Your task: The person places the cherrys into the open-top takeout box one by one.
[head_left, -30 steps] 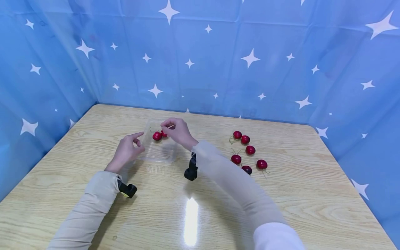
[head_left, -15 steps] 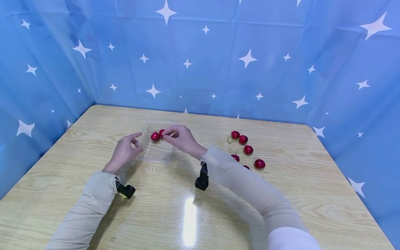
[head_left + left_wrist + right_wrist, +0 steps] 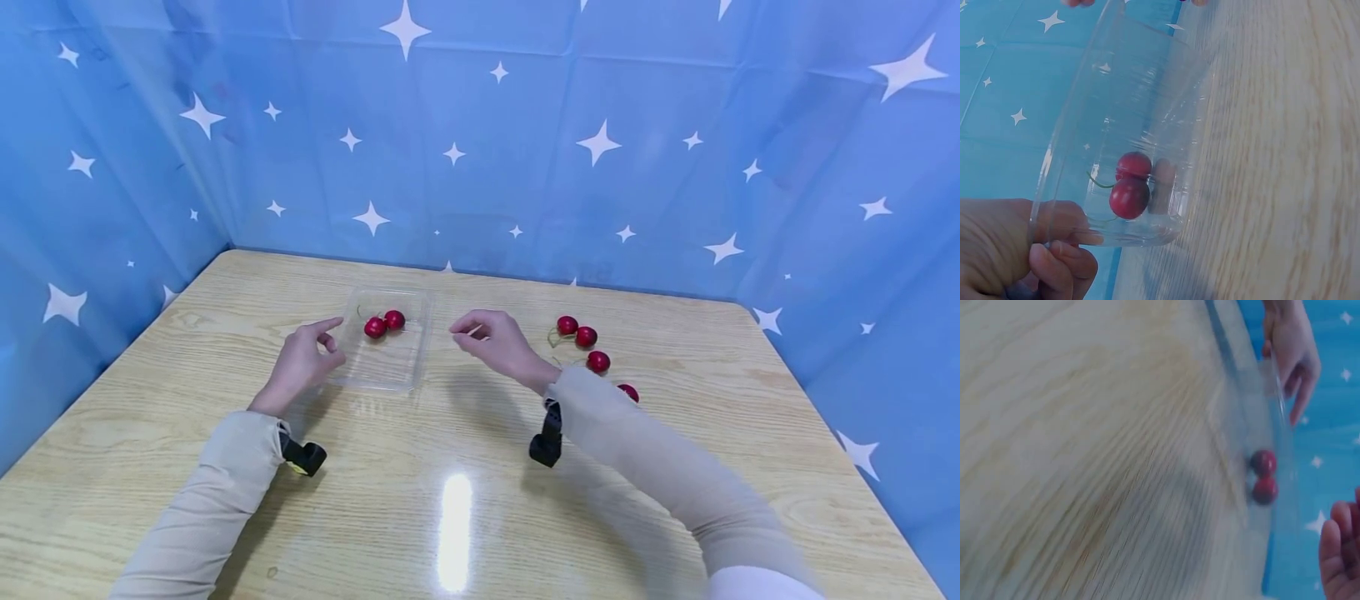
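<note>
Two red cherries with thin stems lie side by side in a clear plastic box (image 3: 375, 367); one cherry (image 3: 375, 327) is to the left, the other (image 3: 394, 319) to the right. My left hand (image 3: 300, 362) is at the box's left side, holding its rim between thumb and fingers; part of the hand shows through the clear wall in the left wrist view. To the right of the box my right hand (image 3: 498, 342) is in the air, fingers loosely bent, with nothing visible in them. The right wrist view shows only some of its fingertips (image 3: 1332, 550).
More cherries (image 3: 586, 337) lie on the wooden table (image 3: 337, 517) at the right; my right sleeve (image 3: 652, 454) hides some. Black cameras are strapped to both wrists. A blue star-patterned curtain (image 3: 510, 183) hangs behind and at both sides.
The right hand has let go of the right-hand cherry in the box, then pulled back to the right, clear of the box. My left hand stays at the box's side.
</note>
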